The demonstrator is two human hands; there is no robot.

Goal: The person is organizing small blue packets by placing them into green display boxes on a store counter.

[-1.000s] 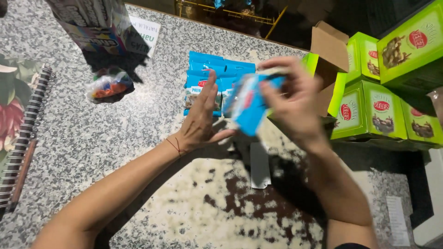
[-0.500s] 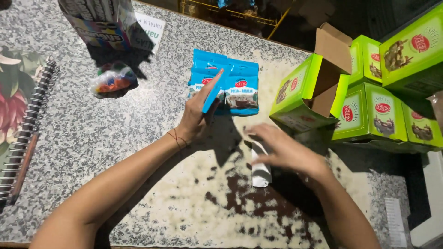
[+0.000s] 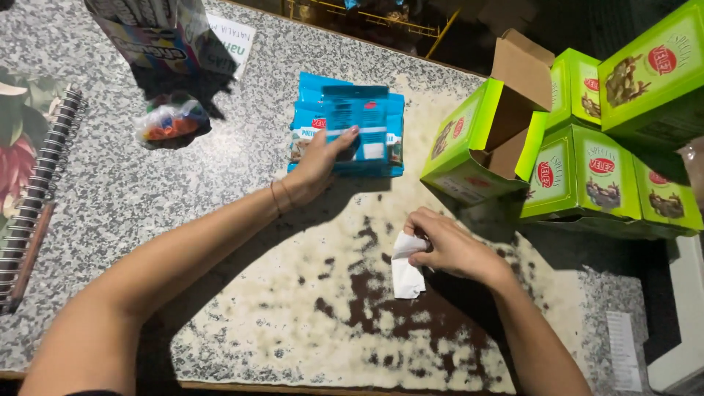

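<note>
Both hands rest on the speckled stone counter (image 3: pixel 220 220). Left hand (image 3: pixel 317 163) lies flat, fingers spread, pressing on a stack of blue snack packets (image 3: pixel 350 125) that sits toward the counter's far edge, near its middle. Right hand (image 3: pixel 449 248) is curled, fingertips pinching a small folded white paper (image 3: pixel 405 275) that lies on the counter closer to the near edge.

Between the two hands the counter is bare, and a broad stretch along the near edge is free too. To the right, room is tight: an open green carton (image 3: pixel 469 147) with its brown flap raised stands just beside the blue packets, and more green boxes (image 3: pixel 587 176) are stacked behind it at the right edge. At the left edge lies a spiral notebook (image 3: pixel 29 198), cut off by the frame. A small clear bag of coloured bits (image 3: pixel 170 123) sits near the far left corner, below a printed box (image 3: pixel 150 33) whose top is cropped. How many blue packets are stacked cannot be told.
</note>
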